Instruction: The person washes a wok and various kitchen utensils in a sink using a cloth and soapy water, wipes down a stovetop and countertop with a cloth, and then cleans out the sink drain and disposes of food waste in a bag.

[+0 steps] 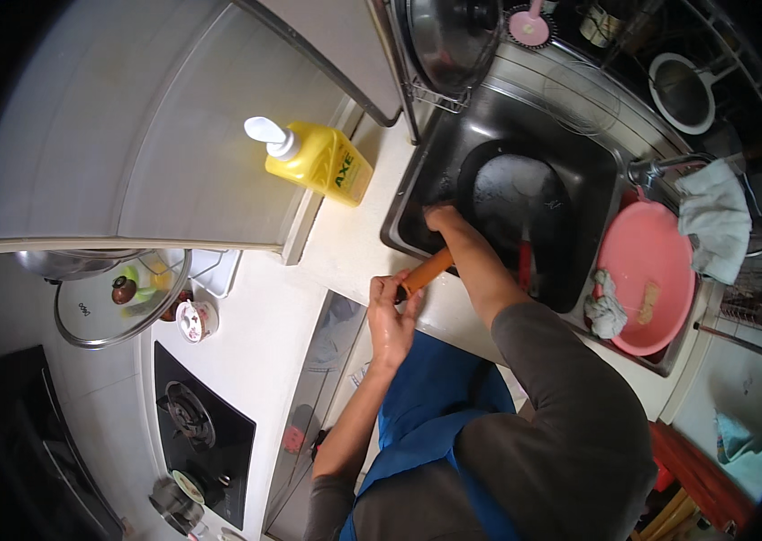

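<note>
My left hand [393, 314] grips the end of an orange handle [429, 272] that slopes over the sink's front edge and passes behind my right forearm. My right hand [440, 218] reaches down into the left part of the steel sink [560, 125]; its fingers are hidden, so what it touches or holds cannot be told. Just right of it a dark round pan [556, 226] with white suds lies in the sink. A red-handled utensil [525, 264] leans at the pan's near side. Whether the orange handle belongs to the pan cannot be seen.
A yellow pump bottle of AXE [327, 166] stands left of the sink. At its right are a pink basin [651, 270], a crumpled cloth [605, 308] and a faucet draped with a cloth [715, 220]. A glass lid [97, 318] and a gas stove [218, 433] are at left.
</note>
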Available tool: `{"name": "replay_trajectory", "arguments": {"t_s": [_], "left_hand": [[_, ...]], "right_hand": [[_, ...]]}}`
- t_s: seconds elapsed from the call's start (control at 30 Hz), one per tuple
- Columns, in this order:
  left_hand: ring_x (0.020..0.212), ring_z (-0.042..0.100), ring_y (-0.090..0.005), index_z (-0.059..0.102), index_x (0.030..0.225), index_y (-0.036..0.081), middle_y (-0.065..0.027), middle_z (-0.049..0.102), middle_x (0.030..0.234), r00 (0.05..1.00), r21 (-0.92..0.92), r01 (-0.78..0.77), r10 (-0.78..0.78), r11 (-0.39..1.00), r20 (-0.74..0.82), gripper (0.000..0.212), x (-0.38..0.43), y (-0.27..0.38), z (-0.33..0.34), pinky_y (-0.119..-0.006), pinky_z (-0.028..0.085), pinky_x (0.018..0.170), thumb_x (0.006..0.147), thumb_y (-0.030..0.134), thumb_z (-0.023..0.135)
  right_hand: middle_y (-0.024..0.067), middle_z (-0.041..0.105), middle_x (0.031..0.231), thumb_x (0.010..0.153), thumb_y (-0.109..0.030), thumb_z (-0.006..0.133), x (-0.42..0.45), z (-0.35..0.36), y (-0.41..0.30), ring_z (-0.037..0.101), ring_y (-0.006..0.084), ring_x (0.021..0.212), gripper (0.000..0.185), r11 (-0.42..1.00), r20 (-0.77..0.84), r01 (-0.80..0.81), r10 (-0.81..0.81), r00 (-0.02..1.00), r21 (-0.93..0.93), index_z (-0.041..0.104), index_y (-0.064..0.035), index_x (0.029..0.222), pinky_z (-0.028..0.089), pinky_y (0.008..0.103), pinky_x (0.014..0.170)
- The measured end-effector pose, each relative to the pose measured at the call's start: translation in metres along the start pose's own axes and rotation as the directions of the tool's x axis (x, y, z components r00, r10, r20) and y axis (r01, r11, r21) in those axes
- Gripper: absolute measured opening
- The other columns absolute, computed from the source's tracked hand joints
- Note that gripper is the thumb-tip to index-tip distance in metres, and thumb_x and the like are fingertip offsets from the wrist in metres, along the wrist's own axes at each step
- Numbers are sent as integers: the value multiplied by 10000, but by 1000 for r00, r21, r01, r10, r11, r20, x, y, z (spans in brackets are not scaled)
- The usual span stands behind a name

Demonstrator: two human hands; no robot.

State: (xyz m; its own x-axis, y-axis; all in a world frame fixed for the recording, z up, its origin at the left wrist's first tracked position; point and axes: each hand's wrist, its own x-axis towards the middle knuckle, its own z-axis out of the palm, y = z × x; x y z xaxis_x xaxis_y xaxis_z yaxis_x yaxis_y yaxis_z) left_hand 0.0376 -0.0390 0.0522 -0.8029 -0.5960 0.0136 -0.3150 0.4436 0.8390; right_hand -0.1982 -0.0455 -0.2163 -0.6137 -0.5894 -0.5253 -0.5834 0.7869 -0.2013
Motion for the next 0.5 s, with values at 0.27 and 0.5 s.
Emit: {"name": "replay_trajectory", "arguments": {"t_s": [0.27, 0.5], "left_hand": [[780, 589, -270, 590, 1027, 3, -152, 579, 903, 994, -65, 5, -12, 998, -110, 259, 26, -52, -4, -340, 479, 718, 776, 0, 656], [843, 559, -219, 587, 1083, 28, -120, 602, 968, 970, 330, -130, 190, 935, -155, 337, 66, -88, -24, -318, 460, 755, 761, -6, 682]], "right_hand": [[217, 587, 1153, 772, -198, 585, -40, -88, -37, 570, 355, 1083, 318, 883, 24, -106, 107, 994, 457, 648, -14, 1023, 466, 405, 920], [168, 659, 741, 704, -468, 701, -98, -173, 23, 652, 311, 739, 458, 799, -395, 77, 209, 894, 597, 683, -16, 777, 507, 400, 676]]}}
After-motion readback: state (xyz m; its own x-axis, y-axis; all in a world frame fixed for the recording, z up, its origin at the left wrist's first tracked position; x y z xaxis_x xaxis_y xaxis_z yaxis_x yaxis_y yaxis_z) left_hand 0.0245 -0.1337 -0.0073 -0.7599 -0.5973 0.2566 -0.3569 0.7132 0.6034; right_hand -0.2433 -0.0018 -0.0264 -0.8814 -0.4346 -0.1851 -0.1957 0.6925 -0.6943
